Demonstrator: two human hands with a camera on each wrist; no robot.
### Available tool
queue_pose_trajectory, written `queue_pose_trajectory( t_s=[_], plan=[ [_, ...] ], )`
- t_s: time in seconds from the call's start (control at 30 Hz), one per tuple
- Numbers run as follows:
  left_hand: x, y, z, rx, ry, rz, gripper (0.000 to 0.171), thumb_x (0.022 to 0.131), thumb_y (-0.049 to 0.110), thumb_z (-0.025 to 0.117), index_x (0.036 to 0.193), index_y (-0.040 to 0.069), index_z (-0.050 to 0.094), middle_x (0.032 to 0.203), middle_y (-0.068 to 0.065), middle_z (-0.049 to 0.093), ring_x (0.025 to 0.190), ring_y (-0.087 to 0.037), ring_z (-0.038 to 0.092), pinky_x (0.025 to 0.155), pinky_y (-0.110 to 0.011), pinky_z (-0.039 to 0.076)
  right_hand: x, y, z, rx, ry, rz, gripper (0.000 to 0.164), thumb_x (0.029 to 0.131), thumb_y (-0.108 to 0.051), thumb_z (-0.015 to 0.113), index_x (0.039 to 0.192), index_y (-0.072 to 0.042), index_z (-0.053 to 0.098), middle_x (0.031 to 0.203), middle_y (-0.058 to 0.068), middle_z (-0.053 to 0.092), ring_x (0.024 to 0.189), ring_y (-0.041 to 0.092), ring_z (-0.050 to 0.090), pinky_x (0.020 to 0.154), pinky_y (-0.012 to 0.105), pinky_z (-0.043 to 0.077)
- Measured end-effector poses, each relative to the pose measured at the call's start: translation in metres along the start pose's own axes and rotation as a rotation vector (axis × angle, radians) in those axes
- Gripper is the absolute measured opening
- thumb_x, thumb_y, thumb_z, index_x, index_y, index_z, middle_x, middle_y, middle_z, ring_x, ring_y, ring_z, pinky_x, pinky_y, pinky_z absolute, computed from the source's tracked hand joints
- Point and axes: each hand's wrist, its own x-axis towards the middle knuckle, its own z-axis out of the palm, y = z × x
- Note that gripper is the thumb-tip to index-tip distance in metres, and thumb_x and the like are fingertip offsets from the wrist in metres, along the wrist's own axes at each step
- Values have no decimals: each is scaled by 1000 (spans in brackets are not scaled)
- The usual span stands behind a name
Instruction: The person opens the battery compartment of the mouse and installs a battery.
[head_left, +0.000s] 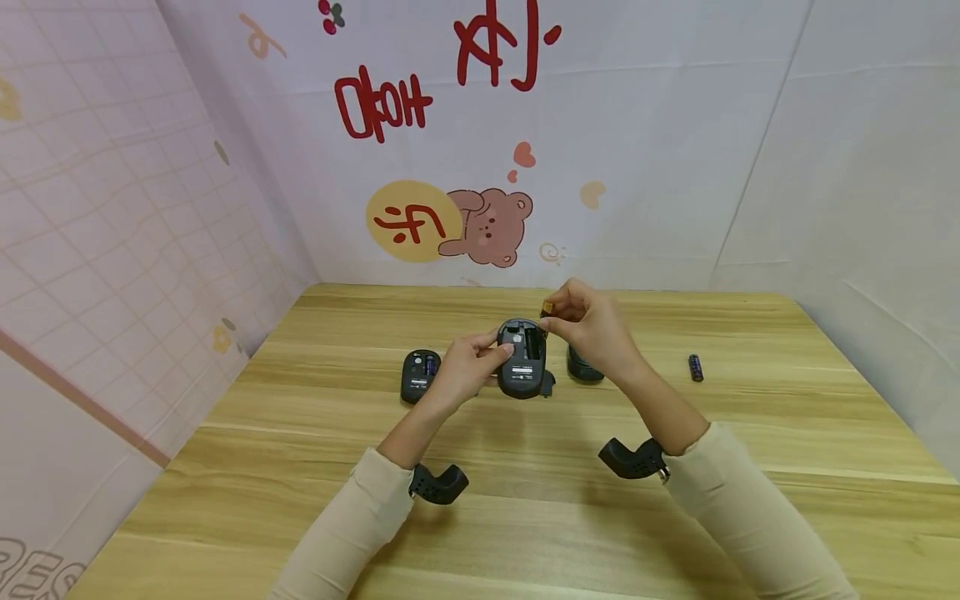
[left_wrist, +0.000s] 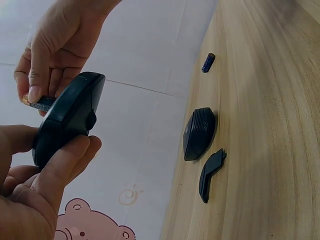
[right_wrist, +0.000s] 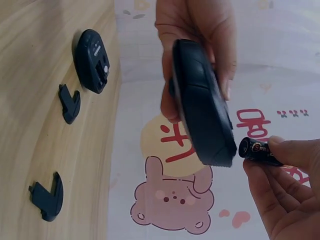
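My left hand (head_left: 467, 367) holds a black computer mouse (head_left: 521, 379) above the table, its underside turned towards the head camera and its battery slot uncovered. The thumb lies over the underside. Between thumb and fingers, my right hand (head_left: 596, 329) pinches a battery (head_left: 547, 309) close to the mouse's far right end. In the right wrist view that battery (right_wrist: 257, 151) is black with gold print, and a small gap shows between it and the mouse (right_wrist: 202, 107). From the left wrist view, the mouse (left_wrist: 67, 117) is seen side-on, fingers on both sides.
On the table at left lies a second mouse (head_left: 415, 382), underside up, a battery in its slot. A third mouse (head_left: 583, 368) sits partly behind my right hand. Two black battery covers (right_wrist: 69, 104) lie nearby. One loose battery (head_left: 696, 367) is at right. A printed cloth hangs behind.
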Motion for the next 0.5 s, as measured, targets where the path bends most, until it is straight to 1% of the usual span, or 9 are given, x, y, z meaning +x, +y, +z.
queue_pose_trajectory(
  t_s=[0.13, 0.23, 0.37, 0.5],
  plan=[
    [-1, 1, 0, 2, -1, 6, 44, 94, 13, 56, 135, 2, 45, 94, -18, 67, 81, -23, 67, 68, -35, 56, -4, 2, 4, -61, 37, -33, 17, 78, 1, 72, 91, 0, 61, 85, 10, 67, 73, 20, 66, 64, 25, 55],
    [-2, 1, 1, 12, 6, 5, 44, 93, 13, 56, 135, 2, 46, 94, -19, 66, 81, -24, 67, 65, -32, 56, -5, 2, 6, -66, 56, -53, 15, 78, 1, 71, 89, 0, 61, 84, 10, 67, 71, 19, 65, 62, 24, 54],
    [-2, 2, 3, 17, 4, -1, 43, 93, 13, 57, 134, 3, 47, 96, -20, 66, 82, -25, 67, 66, -33, 56, -3, 1, 6, -69, 69, -77, 14, 79, 1, 71, 88, -1, 60, 83, 10, 67, 70, 18, 65, 61, 22, 54],
    [-2, 2, 4, 12, -18, -4, 44, 94, 12, 56, 135, 3, 45, 99, -20, 66, 84, -25, 67, 68, -35, 56, -2, 0, 7, -83, 77, -97, 15, 77, 2, 72, 88, 0, 61, 82, 10, 67, 70, 19, 65, 61, 22, 54]
  ],
)
